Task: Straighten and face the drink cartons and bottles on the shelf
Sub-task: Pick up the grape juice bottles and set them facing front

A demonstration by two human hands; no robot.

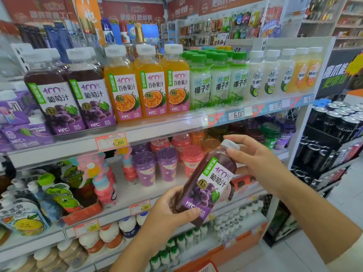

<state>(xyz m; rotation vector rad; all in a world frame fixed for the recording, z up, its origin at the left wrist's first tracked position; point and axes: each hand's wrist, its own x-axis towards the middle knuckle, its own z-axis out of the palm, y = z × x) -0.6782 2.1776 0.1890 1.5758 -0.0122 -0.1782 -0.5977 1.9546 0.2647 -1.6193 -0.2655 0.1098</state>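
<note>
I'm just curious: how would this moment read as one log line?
held: grape juice bottle, tilted | left hand: grips base | right hand: holds neck

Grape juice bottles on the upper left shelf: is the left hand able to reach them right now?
Probably not yet. The left hand grips the base of a tilted grape juice bottle, with the right hand holding its neck. Nothing blocks the way to the shelved grape juice bottles, but it would need to let go first.
</note>
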